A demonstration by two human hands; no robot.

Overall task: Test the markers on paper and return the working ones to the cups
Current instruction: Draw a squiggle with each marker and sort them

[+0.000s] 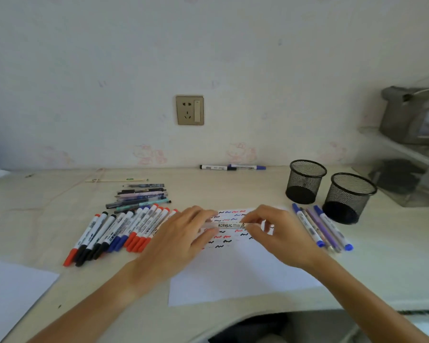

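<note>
- We see the left hand [181, 231] and right hand [276, 231] each pinching one end of a white marker [227, 225] labelled ACRYLIC, held level over the paper [235, 273].
- Marker ends hidden by fingers; cap state unclear.
- Left of left hand: row of markers [117, 235].
- Right of right hand: tested markers [320, 226], then two mesh cups [305, 181]; contents indistinct.
</note>
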